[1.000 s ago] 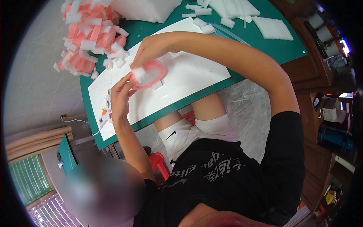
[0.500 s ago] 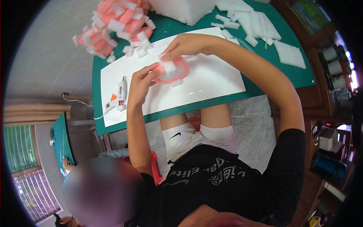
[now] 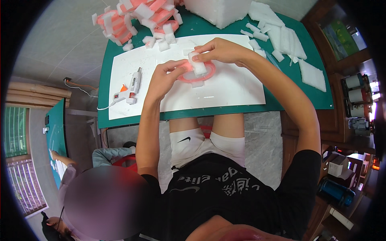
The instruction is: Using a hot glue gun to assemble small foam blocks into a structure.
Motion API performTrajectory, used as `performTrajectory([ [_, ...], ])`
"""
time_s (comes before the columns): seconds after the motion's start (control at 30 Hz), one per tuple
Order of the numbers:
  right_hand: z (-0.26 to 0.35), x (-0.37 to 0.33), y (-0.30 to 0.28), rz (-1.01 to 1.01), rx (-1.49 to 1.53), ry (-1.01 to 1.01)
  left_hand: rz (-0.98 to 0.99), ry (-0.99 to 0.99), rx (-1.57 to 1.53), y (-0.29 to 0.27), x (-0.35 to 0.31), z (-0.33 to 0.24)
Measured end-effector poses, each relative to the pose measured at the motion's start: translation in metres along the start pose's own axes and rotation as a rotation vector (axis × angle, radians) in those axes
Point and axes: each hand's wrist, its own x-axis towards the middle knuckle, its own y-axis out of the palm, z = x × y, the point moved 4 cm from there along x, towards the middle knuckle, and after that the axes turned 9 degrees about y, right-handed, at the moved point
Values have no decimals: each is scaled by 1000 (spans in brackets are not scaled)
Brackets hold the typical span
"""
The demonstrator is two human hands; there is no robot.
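As both hands (image 3: 193, 64) meet, foam block (image 3: 198, 66) sits between.

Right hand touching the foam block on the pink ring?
Touching. Head view shows the right hand with fingertips closed on the white foam block over the pink ring, no gap visible.

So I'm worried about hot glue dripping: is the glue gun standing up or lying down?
Lying down. The glue gun rests on its side on the white sheet, apart from both hands, its cord trailing off the table edge.
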Motion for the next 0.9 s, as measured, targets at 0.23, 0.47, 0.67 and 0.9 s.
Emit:
performTrajectory([
  [0.23,-2,1,-2,-11,20,-18,30,25,24,0,-2,-4],
  [0.47,-3,-5,-2,-44,74,-13,57,159,91,3,-15,-16],
  [0.67,6,-19,-7,-220,148,-101,6,139,82,-5,-10,-9],
  [0.9,-25,-31,-13,-400,505,-302,-91,100,-335,-14,-15,16],
])
